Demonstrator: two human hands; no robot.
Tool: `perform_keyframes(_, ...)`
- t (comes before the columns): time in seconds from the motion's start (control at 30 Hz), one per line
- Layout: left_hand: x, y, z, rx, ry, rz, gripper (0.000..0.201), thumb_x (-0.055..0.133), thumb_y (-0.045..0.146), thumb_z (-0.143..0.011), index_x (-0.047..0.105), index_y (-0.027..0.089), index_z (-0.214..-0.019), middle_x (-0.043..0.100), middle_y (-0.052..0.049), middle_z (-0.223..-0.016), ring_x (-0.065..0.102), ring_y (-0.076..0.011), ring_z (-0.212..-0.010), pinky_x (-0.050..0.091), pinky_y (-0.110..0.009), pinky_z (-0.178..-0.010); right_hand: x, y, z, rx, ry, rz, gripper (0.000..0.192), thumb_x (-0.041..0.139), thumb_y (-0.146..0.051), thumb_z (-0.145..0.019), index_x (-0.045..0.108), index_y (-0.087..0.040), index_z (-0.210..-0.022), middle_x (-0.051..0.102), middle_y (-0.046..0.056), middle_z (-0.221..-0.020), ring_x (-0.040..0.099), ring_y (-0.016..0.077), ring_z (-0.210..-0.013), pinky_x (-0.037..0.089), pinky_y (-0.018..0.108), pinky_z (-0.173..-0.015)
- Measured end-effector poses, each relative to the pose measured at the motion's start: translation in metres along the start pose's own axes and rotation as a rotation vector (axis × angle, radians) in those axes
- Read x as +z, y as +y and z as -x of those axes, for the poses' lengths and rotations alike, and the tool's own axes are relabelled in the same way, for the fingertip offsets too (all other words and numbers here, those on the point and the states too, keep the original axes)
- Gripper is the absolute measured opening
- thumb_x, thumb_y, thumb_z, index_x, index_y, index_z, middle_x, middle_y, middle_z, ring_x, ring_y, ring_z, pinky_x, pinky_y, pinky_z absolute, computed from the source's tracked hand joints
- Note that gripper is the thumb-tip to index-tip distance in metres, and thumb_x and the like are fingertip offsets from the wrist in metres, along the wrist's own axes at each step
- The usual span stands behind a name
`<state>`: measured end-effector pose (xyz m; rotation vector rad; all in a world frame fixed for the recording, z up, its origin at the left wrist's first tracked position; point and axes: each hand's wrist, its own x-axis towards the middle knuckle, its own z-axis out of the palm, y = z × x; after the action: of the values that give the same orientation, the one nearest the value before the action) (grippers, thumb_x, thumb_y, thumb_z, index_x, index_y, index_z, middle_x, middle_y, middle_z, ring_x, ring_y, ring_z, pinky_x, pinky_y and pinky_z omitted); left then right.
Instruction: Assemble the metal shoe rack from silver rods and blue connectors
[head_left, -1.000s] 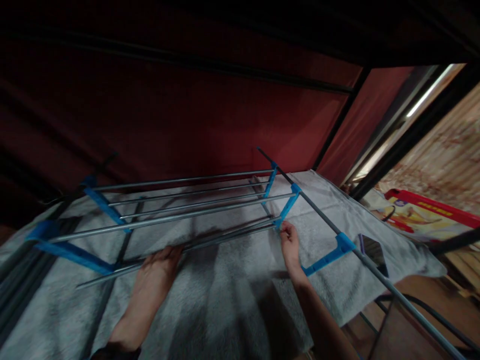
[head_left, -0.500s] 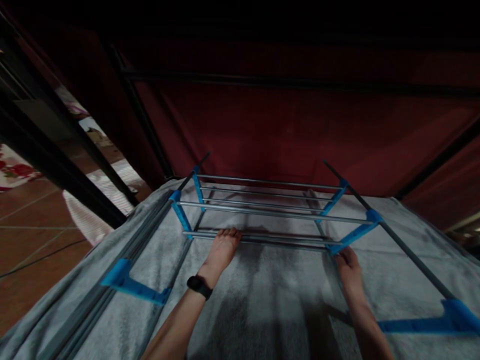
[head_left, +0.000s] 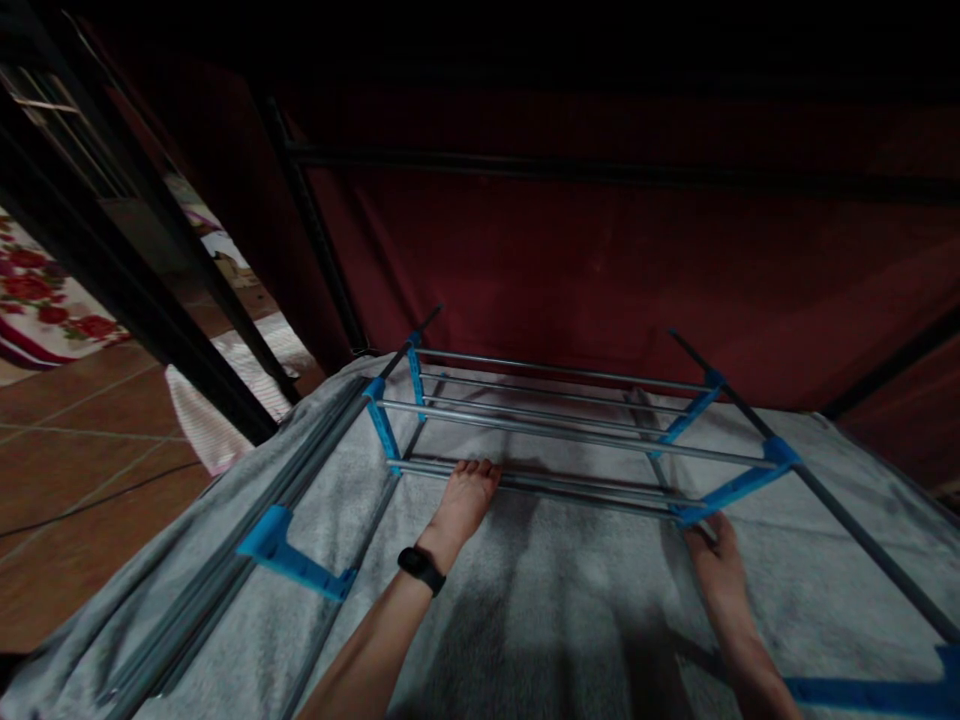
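A rack of grey metal tubes joined by blue plastic brackets lies on a grey blanket [head_left: 585, 620]. My left hand [head_left: 470, 494], with a black band on its wrist, has its fingers curled over the rack's near metal tubes [head_left: 570, 488], left of their middle. At the right end of those tubes, my right hand [head_left: 716, 555] reaches its fingertips to the lower end of a blue bracket [head_left: 731, 490]; the fingertips are partly hidden behind it. Another blue bracket [head_left: 296, 560] sits on the left side, its arm pointing inward.
Several loose grey tubes [head_left: 225, 580] lie along the blanket's left edge. Behind the rack hangs a dark red cloth [head_left: 540, 270] crossed by a black metal bar [head_left: 525, 165]. Black posts [head_left: 187, 380] stand at left, beyond which are a tiled floor [head_left: 90, 480] and a striped cloth [head_left: 214, 400].
The view has shifted, so the rack and both hands appear slightly farther right and the lower right bracket is partly cut off. Both hands keep their places on the rack.
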<state>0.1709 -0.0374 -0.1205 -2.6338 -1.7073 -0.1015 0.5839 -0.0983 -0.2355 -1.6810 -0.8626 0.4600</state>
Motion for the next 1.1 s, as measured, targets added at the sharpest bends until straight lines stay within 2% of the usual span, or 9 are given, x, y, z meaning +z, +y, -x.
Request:
perform_keyframes(0.2, 0.002, -0.003, 0.0, 0.013, -0.019, -0.012, 0.046, 0.037, 0.005, -0.099, 0.069, 0.018, -0.13, 0.074, -0.013, -0.12, 0.069, -0.0271, -0.111, 0.049, -0.042, -0.1, 0.004, -0.008, 0.003, 0.013, -0.009, -0.013, 0.063, 0.064, -0.05, -0.071, 0.056, -0.026, -0.128, 0.072, 0.007, -0.116, 0.072, 0.0252, -0.1, 0.057, 0.043, -0.094)
perform_keyframes(0.37, 0.007, -0.011, -0.001, 0.02, -0.028, -0.08, 0.054, 0.035, 0.001, -0.096, 0.067, 0.017, -0.137, 0.073, -0.015, -0.128, 0.07, -0.0289, -0.114, 0.049, -0.042, -0.102, 0.013, -0.023, 0.006, -0.055, 0.038, -0.054, 0.057, 0.058, -0.045, -0.071, 0.059, -0.024, -0.124, 0.072, 0.012, -0.124, 0.069, 0.0266, -0.108, 0.052, 0.049, -0.105)
perform_keyframes(0.47, 0.01, -0.016, -0.002, 0.047, -0.006, -0.103, 0.055, 0.033, 0.003, -0.097, 0.067, 0.016, -0.139, 0.074, -0.015, -0.127, 0.07, -0.0301, -0.113, 0.05, -0.043, -0.1, 0.017, -0.023, 0.002, -0.082, 0.081, -0.047, 0.056, 0.055, -0.042, -0.073, 0.06, -0.023, -0.125, 0.071, 0.012, -0.128, 0.066, 0.0265, -0.115, 0.051, 0.049, -0.107)
perform_keyframes(0.53, 0.01, -0.016, -0.001, 0.054, 0.009, -0.111, 0.055, 0.032, 0.004, -0.097, 0.067, 0.017, -0.139, 0.074, -0.015, -0.127, 0.07, -0.0306, -0.112, 0.05, -0.043, -0.1, 0.019, -0.02, 0.005, -0.068, 0.097, -0.029, 0.056, 0.053, -0.039, -0.073, 0.059, -0.023, -0.127, 0.071, 0.011, -0.124, 0.066, 0.0259, -0.113, 0.052, 0.048, -0.106)
perform_keyframes(0.63, 0.005, -0.013, 0.001, 0.041, -0.002, -0.106, 0.054, 0.032, 0.005, -0.097, 0.067, 0.016, -0.137, 0.074, -0.015, -0.126, 0.071, -0.0313, -0.111, 0.05, -0.044, -0.1, 0.024, -0.019, 0.024, -0.025, 0.16, 0.022, 0.056, 0.05, -0.034, -0.074, 0.059, -0.02, -0.127, 0.069, 0.011, -0.119, 0.066, 0.0263, -0.108, 0.052, 0.05, -0.106)
perform_keyframes(0.73, 0.001, -0.011, 0.002, 0.032, -0.004, -0.091, 0.053, 0.034, 0.005, -0.096, 0.068, 0.017, -0.135, 0.076, -0.015, -0.121, 0.071, -0.0307, -0.108, 0.05, -0.044, -0.099, 0.033, -0.031, 0.058, -0.128, 0.168, 0.064, 0.051, 0.047, -0.027, -0.081, 0.059, -0.019, -0.13, 0.064, 0.014, -0.126, 0.063, 0.0286, -0.116, 0.051, 0.052, -0.108)
perform_keyframes(0.8, 0.001, -0.011, 0.002, 0.034, 0.025, -0.089, 0.052, 0.036, 0.006, -0.096, 0.068, 0.019, -0.134, 0.076, -0.014, -0.118, 0.071, -0.0301, -0.107, 0.051, -0.044, -0.098, 0.043, -0.05, 0.08, -0.253, 0.06, 0.07, 0.046, 0.049, -0.021, -0.084, 0.062, -0.025, -0.128, 0.065, 0.01, -0.127, 0.062, 0.0277, -0.122, 0.051, 0.048, -0.11)
perform_keyframes(0.9, 0.003, -0.01, 0.003, 0.024, 0.079, -0.08, 0.05, 0.038, 0.006, -0.095, 0.07, 0.017, -0.132, 0.076, -0.016, -0.116, 0.071, -0.031, -0.107, 0.052, -0.045, -0.098, 0.064, -0.088, 0.098, -0.483, -0.223, 0.076, 0.046, 0.046, -0.013, -0.089, 0.066, -0.032, -0.126, 0.067, 0.008, -0.128, 0.062, 0.0255, -0.125, 0.051, 0.046, -0.112)
perform_keyframes(1.1, 0.003, 0.008, 0.013, -0.03, 0.145, -0.052, 0.046, 0.039, 0.007, -0.097, 0.071, 0.015, -0.129, 0.075, -0.016, -0.121, 0.068, -0.0311, -0.111, 0.052, -0.045, -0.1, 0.115, -0.169, 0.09, -0.683, -0.608, 0.049, 0.04, 0.044, -0.012, -0.097, 0.071, -0.028, -0.12, 0.069, 0.008, -0.123, 0.064, 0.0203, -0.12, 0.052, 0.039, -0.109)
